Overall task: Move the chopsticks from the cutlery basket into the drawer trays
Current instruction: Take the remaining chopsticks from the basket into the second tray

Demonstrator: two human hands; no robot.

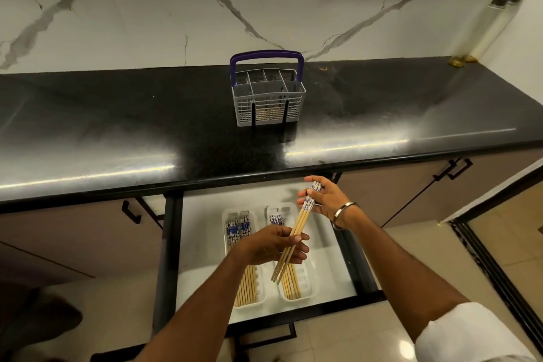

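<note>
A small bundle of wooden chopsticks [299, 226] with blue-patterned tops hangs tilted above the open drawer [202, 244]. My right hand [321, 198] grips the patterned top end and my left hand [271, 244] pinches the middle. Below, the left white tray [261, 300] and the right white tray [310, 273] each hold several chopsticks. The grey cutlery basket [269, 97] with a purple handle stands on the black counter; a few pale pieces show through its front mesh.
The black countertop [117, 132] overhangs the drawer's back. Closed cabinet doors with black handles [132, 211] flank the drawer. An oil bottle [487, 23] stands at the counter's far right corner. Glossy floor tiles [352, 341] lie below.
</note>
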